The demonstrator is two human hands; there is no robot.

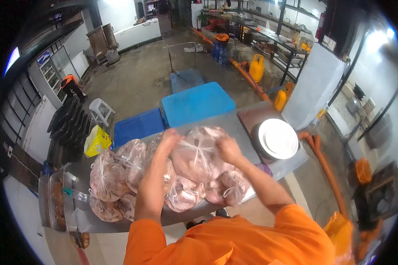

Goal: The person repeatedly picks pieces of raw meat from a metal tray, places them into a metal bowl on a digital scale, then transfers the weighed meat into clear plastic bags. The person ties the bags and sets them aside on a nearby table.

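Observation:
A large clear plastic bag of raw meat [197,155], gathered at its top, lies over other bags on the metal table [245,131]. On its left side my left hand [170,137] grips the plastic, the fingers blurred. My right hand [227,149] holds its right side with the fingers curled in. Several more knotted bags surround it: a stacked bag [107,179] on the left, a bag [184,193] in front and another [230,187] at the right. The meat is pale pink and looks like poultry. My left forearm hides part of the pile.
White plates [278,139] rest on a brown board at the right. Metal trays [58,202] of browned food stand at the left end. Blue tubs [199,102] adjoin the table's far edge. Across the room a person in orange [71,84] bends beside a display fridge.

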